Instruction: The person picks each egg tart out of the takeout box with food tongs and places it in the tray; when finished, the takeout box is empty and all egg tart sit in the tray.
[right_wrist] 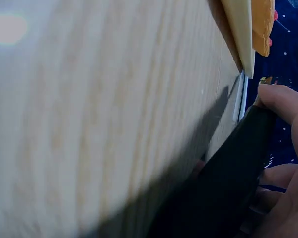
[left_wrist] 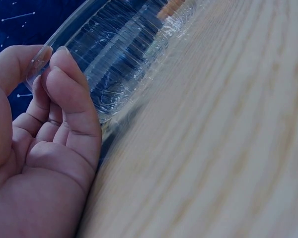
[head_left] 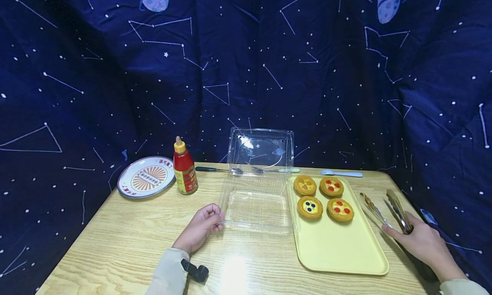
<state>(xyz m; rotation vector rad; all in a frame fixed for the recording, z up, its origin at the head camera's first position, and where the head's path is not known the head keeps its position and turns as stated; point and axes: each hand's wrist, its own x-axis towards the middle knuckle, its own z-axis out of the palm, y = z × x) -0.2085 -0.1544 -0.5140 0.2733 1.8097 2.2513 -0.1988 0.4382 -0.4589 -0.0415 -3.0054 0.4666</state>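
My left hand [head_left: 201,229] pinches the near left corner of a clear plastic food container [head_left: 257,227], thumb and forefinger on its rim in the left wrist view. The container's hinged lid [head_left: 261,152] stands raised at the back. To the right lies a yellow tray [head_left: 342,252] with several egg tarts at its far end, among them a tart with dark blue dots [head_left: 310,207] and one with red dots [head_left: 340,210]. Right of the tray, my right hand [head_left: 423,241] holds metal tongs [head_left: 399,211] with dark handles, their arms spread and pointing away from me.
A red sauce bottle [head_left: 185,169] with a yellow cap stands at the back left, beside a patterned plate [head_left: 132,187]. Behind the tray lies a pale blue fork [head_left: 342,173]. Utensils with a dark handle [head_left: 206,169] and a pale green handle [head_left: 290,170] lie along the back edge, before a starry curtain [head_left: 246,73].
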